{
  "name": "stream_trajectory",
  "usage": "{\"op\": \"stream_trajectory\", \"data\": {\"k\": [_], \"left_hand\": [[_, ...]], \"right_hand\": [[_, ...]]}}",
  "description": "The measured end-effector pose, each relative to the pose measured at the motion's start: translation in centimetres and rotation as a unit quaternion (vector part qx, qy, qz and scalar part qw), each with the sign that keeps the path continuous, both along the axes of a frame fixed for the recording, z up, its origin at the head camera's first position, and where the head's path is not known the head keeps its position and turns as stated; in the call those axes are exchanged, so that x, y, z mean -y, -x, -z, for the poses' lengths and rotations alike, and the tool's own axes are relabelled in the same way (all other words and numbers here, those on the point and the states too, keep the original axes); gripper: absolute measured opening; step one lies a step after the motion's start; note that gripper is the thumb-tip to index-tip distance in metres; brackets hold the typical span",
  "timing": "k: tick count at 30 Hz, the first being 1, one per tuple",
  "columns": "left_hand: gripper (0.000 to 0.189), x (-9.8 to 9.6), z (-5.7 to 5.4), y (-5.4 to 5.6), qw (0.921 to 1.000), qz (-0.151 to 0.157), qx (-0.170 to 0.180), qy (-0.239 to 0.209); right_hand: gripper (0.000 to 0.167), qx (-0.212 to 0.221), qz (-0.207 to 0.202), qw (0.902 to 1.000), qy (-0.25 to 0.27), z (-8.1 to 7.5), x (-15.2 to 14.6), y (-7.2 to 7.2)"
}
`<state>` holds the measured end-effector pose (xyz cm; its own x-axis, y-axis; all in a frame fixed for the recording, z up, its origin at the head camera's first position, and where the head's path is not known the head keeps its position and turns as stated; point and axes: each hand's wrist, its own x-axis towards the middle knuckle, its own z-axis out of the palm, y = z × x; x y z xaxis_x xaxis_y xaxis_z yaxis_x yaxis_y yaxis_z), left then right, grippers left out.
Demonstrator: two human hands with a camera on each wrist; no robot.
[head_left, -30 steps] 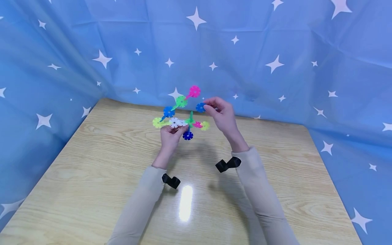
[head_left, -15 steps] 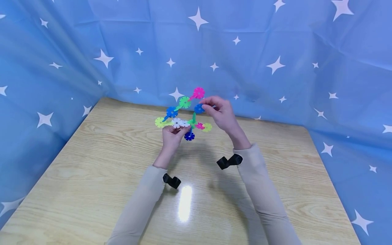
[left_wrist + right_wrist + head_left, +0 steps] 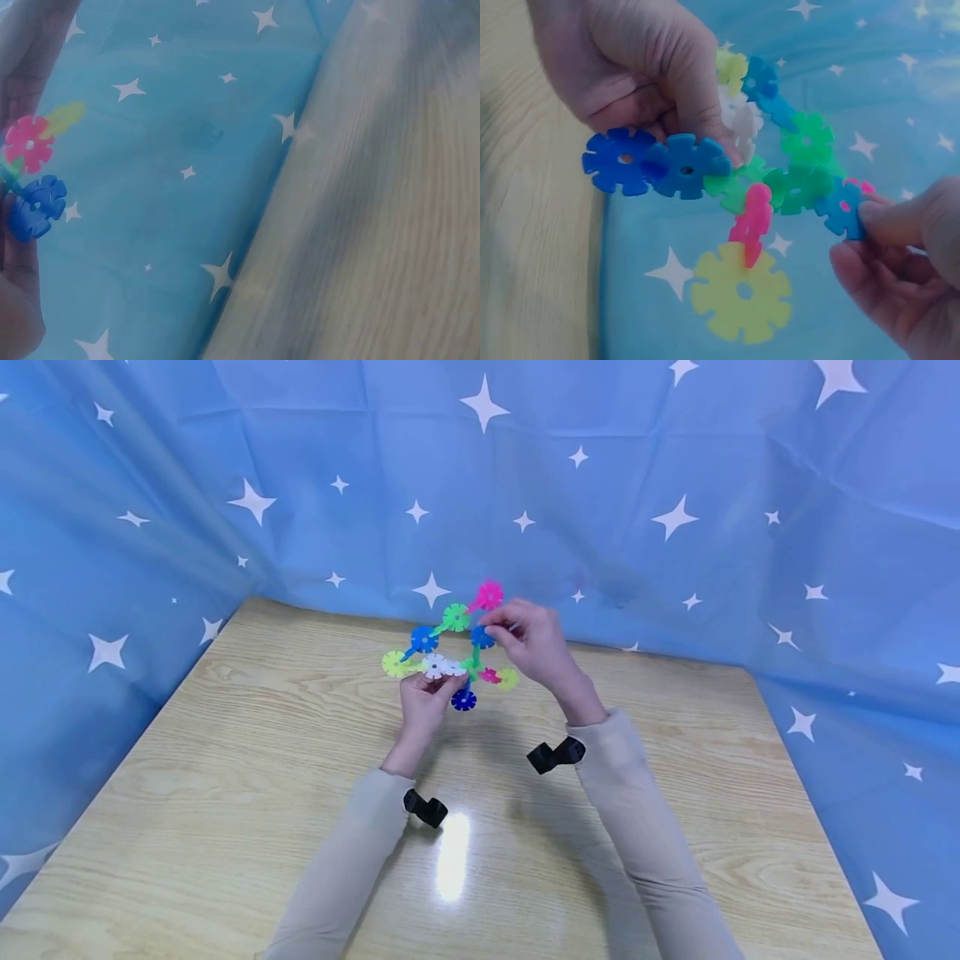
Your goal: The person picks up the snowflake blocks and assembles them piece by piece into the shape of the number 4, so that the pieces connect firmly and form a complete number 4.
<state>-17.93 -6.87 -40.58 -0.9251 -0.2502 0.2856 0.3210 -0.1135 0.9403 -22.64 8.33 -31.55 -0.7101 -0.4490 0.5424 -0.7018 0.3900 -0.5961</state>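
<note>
My left hand (image 3: 423, 708) pinches the white notched discs (image 3: 433, 666) of a chain of colourful interlocking snowflake discs, held up above the table. A blue disc (image 3: 844, 214) is pinched between thumb and fingers of my right hand (image 3: 538, 643). Its edge meets an upright green disc (image 3: 801, 187); whether their slots are engaged I cannot tell. From the same junction branch a dark blue disc (image 3: 619, 161) and a pink disc (image 3: 754, 225) with a yellow disc (image 3: 739, 300) on its end. A second arm rises through a blue disc (image 3: 423, 639) and a green disc (image 3: 455, 617) to a pink disc (image 3: 491, 595).
Below the hands lies a light wood-grain table (image 3: 247, 777) with a bright reflection on it. A blue curtain (image 3: 337, 435) with white stars hangs behind and along the sides. Each sleeve cuff carries a black camera mount (image 3: 426, 808).
My right hand has moved left with the blue disc, bringing it from apart to against the upright green disc. The disc chain in my left hand has shifted slightly right and down.
</note>
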Motion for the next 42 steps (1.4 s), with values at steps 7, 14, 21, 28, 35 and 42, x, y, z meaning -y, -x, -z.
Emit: {"op": "stream_trajectory", "data": {"k": [7,14,21,28,35,42], "left_hand": [[0.005,-0.4,2.3,0.8,0.9990,-0.006,-0.009,-0.044],[0.003,-1.1,2.1,0.6,0.9988,0.013,0.004,-0.046],[0.008,-1.7,1.4,0.9,0.9994,0.029,0.001,-0.018],[0.013,-1.9,1.0,1.0,0.9990,0.027,-0.010,-0.033],[0.006,-1.9,1.2,1.0,0.9965,0.028,-0.018,-0.077],[0.011,-1.9,1.6,1.1,0.9943,0.042,-0.018,-0.096]], "right_hand": [[0.008,0.016,-0.005,0.9998,-0.009,0.4,-0.1,0.1],[0.010,0.075,0.018,0.9965,-0.032,0.6,-0.8,0.3],[0.012,0.072,0.039,0.9965,0.018,0.8,-1.3,-0.3],[0.019,0.045,0.038,0.9931,0.101,1.5,-2.2,-1.2],[0.019,0.115,0.061,0.9907,0.041,3.2,-3.8,-2.7],[0.019,0.207,0.067,0.9734,0.071,4.5,-4.6,-3.1]]}}
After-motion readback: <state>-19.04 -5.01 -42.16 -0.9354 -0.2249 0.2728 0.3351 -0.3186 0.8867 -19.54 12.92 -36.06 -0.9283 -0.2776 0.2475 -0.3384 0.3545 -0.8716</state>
